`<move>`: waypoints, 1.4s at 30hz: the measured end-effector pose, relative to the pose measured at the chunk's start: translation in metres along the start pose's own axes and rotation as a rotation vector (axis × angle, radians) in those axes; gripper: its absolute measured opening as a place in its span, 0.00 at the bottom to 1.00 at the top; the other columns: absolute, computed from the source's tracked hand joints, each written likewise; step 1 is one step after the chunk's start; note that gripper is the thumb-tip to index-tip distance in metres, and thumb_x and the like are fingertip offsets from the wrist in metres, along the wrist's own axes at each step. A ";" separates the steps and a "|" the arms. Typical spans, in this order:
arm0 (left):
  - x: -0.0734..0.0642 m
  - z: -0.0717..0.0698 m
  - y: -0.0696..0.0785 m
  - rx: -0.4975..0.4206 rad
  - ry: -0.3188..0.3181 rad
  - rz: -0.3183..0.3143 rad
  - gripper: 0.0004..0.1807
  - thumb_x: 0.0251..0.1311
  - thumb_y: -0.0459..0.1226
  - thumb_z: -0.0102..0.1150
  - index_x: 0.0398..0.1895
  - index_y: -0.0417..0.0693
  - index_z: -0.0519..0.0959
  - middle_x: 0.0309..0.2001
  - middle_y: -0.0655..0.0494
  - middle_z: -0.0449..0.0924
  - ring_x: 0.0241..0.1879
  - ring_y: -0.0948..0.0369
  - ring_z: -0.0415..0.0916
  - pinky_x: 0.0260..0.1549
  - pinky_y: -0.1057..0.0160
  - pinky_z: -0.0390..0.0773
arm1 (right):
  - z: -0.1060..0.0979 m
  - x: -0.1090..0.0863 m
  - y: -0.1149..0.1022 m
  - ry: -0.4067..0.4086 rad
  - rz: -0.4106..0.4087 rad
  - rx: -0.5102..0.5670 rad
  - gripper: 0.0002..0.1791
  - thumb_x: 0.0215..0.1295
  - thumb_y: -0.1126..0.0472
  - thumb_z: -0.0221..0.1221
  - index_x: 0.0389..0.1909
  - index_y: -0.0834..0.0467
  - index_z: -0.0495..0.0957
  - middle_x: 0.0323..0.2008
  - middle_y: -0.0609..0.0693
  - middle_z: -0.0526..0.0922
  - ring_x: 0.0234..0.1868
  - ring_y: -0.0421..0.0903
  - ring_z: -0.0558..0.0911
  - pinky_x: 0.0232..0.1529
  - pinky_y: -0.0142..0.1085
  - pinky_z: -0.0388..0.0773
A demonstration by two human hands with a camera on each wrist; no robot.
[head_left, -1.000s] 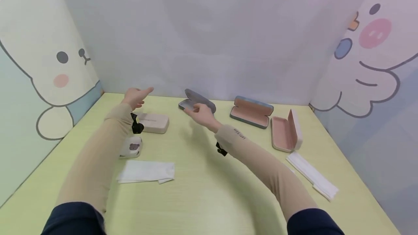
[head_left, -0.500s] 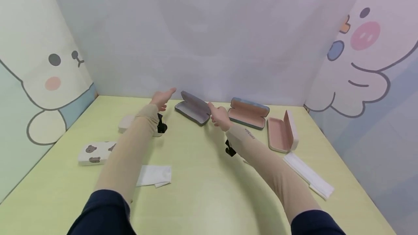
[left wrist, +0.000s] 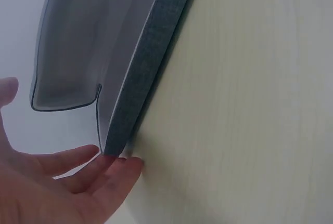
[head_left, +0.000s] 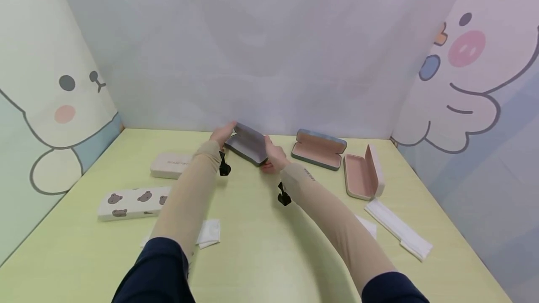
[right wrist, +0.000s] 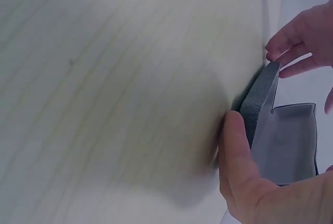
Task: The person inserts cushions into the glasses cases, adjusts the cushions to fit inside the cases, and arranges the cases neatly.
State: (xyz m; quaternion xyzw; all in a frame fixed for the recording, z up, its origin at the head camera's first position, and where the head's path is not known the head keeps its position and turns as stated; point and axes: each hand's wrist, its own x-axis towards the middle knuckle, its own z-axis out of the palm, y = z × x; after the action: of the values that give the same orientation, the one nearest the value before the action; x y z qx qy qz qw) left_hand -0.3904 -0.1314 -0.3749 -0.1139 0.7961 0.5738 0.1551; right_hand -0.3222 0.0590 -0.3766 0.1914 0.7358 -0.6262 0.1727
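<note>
A grey glasses case (head_left: 245,147) with its lid raised stands by the back wall, between both hands. At its left end is my left hand (head_left: 222,134); in the left wrist view the fingertips (left wrist: 106,164) touch the case's lower corner while the thumb stays apart from the lid. My right hand (head_left: 275,155) cups the opposite end. In the right wrist view its fingers (right wrist: 237,141) lie fairly straight along the outer front wall, the thumb toward the raised lid, partly out of frame. The case's lining is smooth grey, with nothing inside.
Right of the hands stand two more opened cases, a blue one (head_left: 317,155) and a white one (head_left: 358,176), both lined pink. A closed pale case (head_left: 168,165) and a bear-print case (head_left: 130,204) lie left. Folded white cloths (head_left: 397,228) lie nearer.
My left hand has come rightward to the grey case's left end. My right hand has moved from over the case to its right end. The lid stays raised.
</note>
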 end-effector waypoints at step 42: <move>-0.063 0.008 0.001 0.206 -0.252 -0.103 0.45 0.64 0.61 0.46 0.74 0.41 0.50 0.60 0.28 0.68 0.51 0.44 0.79 0.56 0.54 0.77 | -0.098 0.010 0.005 -0.392 -0.017 -0.212 0.39 0.66 0.37 0.51 0.61 0.68 0.65 0.61 0.65 0.69 0.53 0.60 0.80 0.53 0.46 0.79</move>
State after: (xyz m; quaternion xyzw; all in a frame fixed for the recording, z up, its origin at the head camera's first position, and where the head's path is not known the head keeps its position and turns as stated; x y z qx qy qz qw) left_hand -0.3311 -0.1233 -0.3528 -0.0650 0.8180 0.4903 0.2938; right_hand -0.3297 0.1574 -0.3708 0.0404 0.7515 -0.5721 0.3261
